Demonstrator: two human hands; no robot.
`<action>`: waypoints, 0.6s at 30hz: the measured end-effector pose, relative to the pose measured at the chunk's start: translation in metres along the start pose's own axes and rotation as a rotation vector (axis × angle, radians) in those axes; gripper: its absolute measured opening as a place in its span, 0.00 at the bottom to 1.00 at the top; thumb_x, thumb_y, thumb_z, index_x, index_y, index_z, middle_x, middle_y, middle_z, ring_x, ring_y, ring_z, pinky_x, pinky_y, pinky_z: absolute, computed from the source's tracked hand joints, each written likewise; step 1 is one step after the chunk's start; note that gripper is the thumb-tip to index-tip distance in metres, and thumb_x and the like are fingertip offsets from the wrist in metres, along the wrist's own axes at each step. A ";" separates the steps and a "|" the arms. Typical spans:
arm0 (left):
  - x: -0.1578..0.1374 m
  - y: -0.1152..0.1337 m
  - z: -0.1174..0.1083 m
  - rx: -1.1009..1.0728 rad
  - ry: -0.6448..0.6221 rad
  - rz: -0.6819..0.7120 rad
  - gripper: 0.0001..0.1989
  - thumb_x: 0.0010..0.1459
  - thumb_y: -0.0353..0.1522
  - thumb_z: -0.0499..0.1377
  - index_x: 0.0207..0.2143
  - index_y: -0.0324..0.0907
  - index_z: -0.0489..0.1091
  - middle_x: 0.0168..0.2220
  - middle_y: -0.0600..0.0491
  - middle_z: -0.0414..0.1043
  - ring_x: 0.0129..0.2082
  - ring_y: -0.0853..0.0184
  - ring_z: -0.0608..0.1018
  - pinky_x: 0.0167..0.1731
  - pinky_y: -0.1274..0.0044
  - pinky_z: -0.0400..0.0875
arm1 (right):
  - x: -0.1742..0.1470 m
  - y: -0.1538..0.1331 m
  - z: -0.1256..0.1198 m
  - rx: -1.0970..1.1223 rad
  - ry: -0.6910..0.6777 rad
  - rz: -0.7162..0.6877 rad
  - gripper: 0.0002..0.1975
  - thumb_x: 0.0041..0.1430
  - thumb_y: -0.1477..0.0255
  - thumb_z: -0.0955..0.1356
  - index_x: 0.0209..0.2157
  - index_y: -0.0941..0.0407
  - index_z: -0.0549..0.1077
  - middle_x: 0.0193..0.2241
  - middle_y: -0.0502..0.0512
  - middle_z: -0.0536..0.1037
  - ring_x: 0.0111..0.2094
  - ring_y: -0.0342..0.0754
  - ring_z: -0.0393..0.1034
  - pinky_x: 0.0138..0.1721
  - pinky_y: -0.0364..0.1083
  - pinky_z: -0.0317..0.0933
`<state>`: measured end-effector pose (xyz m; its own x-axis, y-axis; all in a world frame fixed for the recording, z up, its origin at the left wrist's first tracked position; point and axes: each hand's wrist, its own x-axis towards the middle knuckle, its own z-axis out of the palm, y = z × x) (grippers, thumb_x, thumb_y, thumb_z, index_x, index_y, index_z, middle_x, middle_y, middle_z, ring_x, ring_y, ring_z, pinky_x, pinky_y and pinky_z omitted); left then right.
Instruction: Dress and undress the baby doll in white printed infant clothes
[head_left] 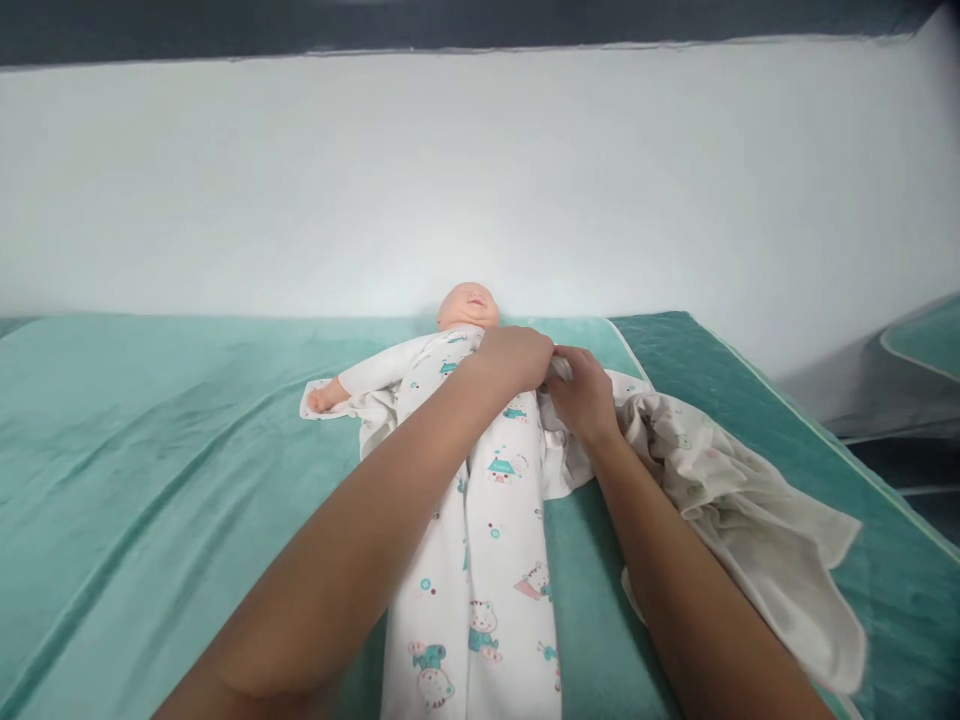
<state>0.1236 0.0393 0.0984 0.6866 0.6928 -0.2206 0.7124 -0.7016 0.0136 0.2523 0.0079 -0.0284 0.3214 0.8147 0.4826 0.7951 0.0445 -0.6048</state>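
Observation:
A baby doll (469, 303) lies on its back, head toward the wall. It wears white trousers (495, 540) printed with teal houses and cartoon animals, and a white top whose sleeve (386, 362) covers the arm on the left of the view. Over the doll's chest on the right side, my left hand (521, 355) is closed, with its fingertips meeting those of my right hand (585, 390). Between them both hands pinch a bunched white sleeve (559, 370). The doll's arm on that side is hidden behind my hands. Spread beneath the doll is another white printed garment (566, 470).
A crumpled white cloth (739, 490) lies to the right, partly behind my right forearm. Green bedding (187, 480) covers the surface, with a darker green part (750, 400) at the right. A white wall (480, 180) rises just behind the doll's head.

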 end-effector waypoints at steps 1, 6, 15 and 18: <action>0.008 0.003 0.000 0.015 -0.032 -0.011 0.16 0.55 0.24 0.55 0.44 0.40 0.75 0.41 0.44 0.78 0.41 0.57 0.79 0.39 0.70 0.71 | 0.001 0.001 0.000 0.011 0.006 0.004 0.21 0.50 0.75 0.63 0.47 0.53 0.74 0.48 0.59 0.77 0.51 0.58 0.69 0.54 0.58 0.61; 0.040 0.010 0.012 0.064 -0.054 -0.087 0.15 0.53 0.27 0.60 0.44 0.43 0.76 0.42 0.45 0.79 0.46 0.56 0.78 0.47 0.69 0.68 | 0.001 0.003 0.001 0.016 0.016 0.021 0.22 0.50 0.75 0.63 0.48 0.54 0.73 0.48 0.60 0.77 0.52 0.59 0.68 0.54 0.60 0.60; 0.031 -0.017 0.000 0.130 -0.035 -0.138 0.20 0.50 0.25 0.59 0.47 0.42 0.73 0.44 0.43 0.77 0.46 0.54 0.78 0.44 0.66 0.70 | 0.005 0.004 -0.008 0.112 -0.008 0.162 0.23 0.49 0.76 0.62 0.48 0.54 0.74 0.46 0.58 0.78 0.49 0.59 0.71 0.53 0.59 0.61; 0.029 -0.019 0.000 0.142 -0.049 -0.115 0.20 0.50 0.25 0.58 0.47 0.40 0.72 0.44 0.42 0.77 0.44 0.54 0.78 0.43 0.67 0.70 | 0.006 0.003 -0.009 0.162 -0.027 0.237 0.22 0.49 0.74 0.62 0.47 0.54 0.74 0.46 0.58 0.78 0.47 0.58 0.71 0.52 0.58 0.62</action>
<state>0.1298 0.0728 0.0921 0.5912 0.7636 -0.2597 0.7559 -0.6368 -0.1519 0.2610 0.0080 -0.0218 0.4732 0.8282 0.3002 0.6061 -0.0588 -0.7932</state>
